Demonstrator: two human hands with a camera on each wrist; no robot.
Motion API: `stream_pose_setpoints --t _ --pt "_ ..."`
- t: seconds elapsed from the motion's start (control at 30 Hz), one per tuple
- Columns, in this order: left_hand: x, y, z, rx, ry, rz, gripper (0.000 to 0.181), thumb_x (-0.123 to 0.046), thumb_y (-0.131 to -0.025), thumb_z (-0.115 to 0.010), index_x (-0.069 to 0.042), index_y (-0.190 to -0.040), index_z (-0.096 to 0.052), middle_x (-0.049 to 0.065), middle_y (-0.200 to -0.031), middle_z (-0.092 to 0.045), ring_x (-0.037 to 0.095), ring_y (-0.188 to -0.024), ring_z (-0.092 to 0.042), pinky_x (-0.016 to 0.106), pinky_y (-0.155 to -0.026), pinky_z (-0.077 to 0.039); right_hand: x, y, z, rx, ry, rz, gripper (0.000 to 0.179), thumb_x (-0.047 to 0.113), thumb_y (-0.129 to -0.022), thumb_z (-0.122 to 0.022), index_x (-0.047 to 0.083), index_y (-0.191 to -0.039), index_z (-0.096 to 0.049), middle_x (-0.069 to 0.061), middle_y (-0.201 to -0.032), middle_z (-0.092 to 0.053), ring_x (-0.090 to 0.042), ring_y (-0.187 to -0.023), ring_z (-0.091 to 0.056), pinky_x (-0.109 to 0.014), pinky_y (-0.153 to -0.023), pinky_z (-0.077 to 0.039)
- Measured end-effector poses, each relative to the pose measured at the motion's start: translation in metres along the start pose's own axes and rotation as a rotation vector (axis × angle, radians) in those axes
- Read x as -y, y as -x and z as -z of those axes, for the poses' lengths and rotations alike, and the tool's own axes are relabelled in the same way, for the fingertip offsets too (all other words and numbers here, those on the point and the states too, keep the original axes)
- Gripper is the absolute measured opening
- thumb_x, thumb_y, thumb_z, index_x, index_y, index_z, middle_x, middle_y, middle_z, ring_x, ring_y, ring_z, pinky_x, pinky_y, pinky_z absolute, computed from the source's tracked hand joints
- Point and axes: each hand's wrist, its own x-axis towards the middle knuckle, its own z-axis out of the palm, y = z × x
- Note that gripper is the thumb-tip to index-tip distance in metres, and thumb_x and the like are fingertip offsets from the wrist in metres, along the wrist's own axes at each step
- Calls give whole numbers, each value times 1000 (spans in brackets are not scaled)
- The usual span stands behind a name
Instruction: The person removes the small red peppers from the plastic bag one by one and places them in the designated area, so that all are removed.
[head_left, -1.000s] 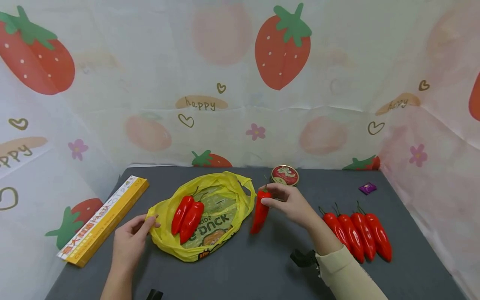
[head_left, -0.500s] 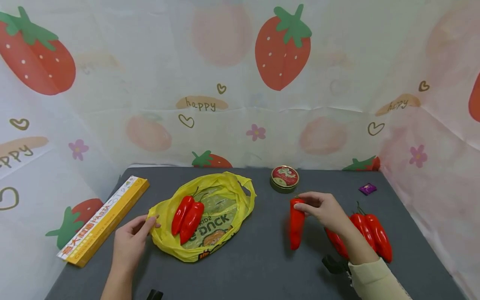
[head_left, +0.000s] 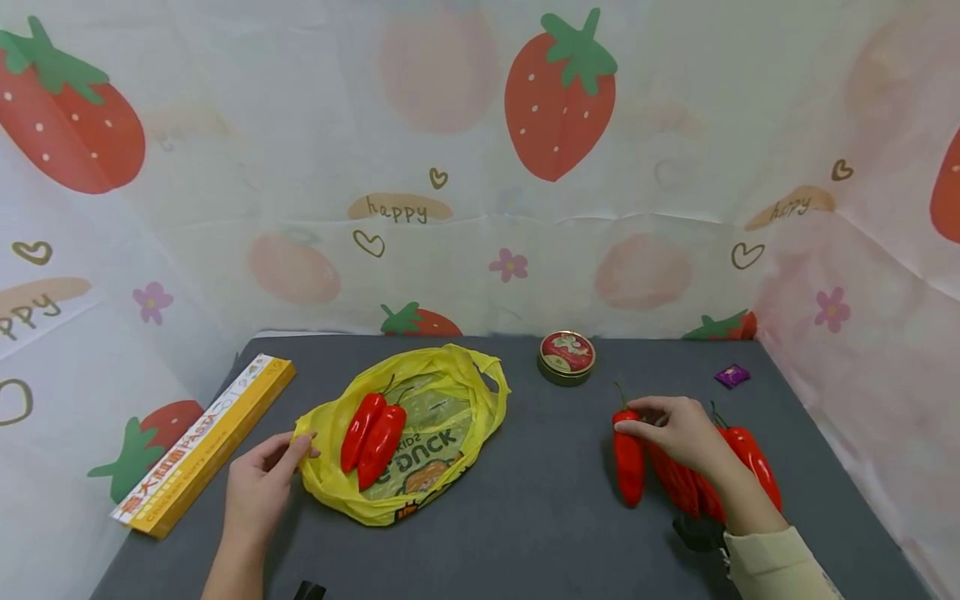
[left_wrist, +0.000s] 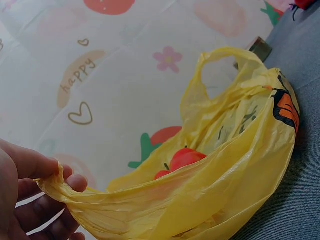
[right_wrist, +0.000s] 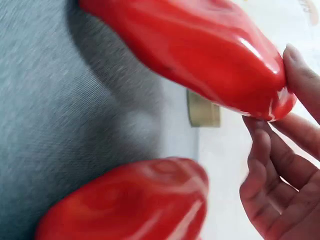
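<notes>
Pinching the stem end of a red pepper (head_left: 628, 457), the right hand (head_left: 675, 433) holds it just left of the row of red peppers (head_left: 738, 467) lying on the right of the grey worktop (head_left: 525, 517). Pepper tip points toward the near edge; cannot tell whether it rests on the cloth or hangs just above. The right wrist view shows fingertips (right_wrist: 300, 70) closed on the glossy top of that pepper, a second pepper (right_wrist: 135, 205) blurred close below.

Left hand (head_left: 258, 483) grips the near-left rim of the yellow plastic bag (head_left: 442, 417), thumb and fingers bunching the film, as the left wrist view confirms. Bag lies flat with its mouth open; two red peppers (head_left: 372, 431) lie side by side inside.

Round red tin (head_left: 567, 357) behind, between bag and pepper row. Yellow pasta box (head_left: 206, 442) at far left edge. Small purple packet (head_left: 732, 375) at back right. Strawberry-print backdrop (head_left: 480, 167) all round.
</notes>
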Motion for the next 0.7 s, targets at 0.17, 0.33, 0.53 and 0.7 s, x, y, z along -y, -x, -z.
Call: stream_pose_setpoints --t 0.17,0.33,0.53,0.7 --pt "1 0 0 -1 1 3 46 -50 -98 -60 -12 -122 -71 -5 -92 -75 9 -90 -59 13 -77 -50 -8 -1 -7 -2 92 24 45 51 -86 -77 13 -110 -76 1 -93 -73 -16 -81 -62 -36 -73 -54" --pt "0 0 0 1 -5 1 46 -50 -98 -60 -13 -122 -71 -5 -93 -75 9 -90 -59 14 -78 -51 -15 -2 -15 -16 176 21 39 48 -88 -75 13 -105 -77 -4 -100 -75 -24 -93 -68 -50 -87 -55" --pt "-2 1 1 8 -7 7 46 -50 -99 -59 -12 -123 -71 -5 -93 -75 9 -90 -59 16 -79 -52 -17 0 -22 -75 225 55 31 38 -90 -76 9 -101 -77 -10 -103 -73 -33 -97 -65 -55 -88 -52" --pt "-2 1 1 2 -14 8 46 -50 -99 -59 -13 -122 -71 -4 -93 -75 9 -90 -59 16 -79 -52 -16 5 -26 -141 268 82 31 36 -88 -78 7 -97 -77 -17 -108 -70 -41 -105 -60 -59 -92 -49"
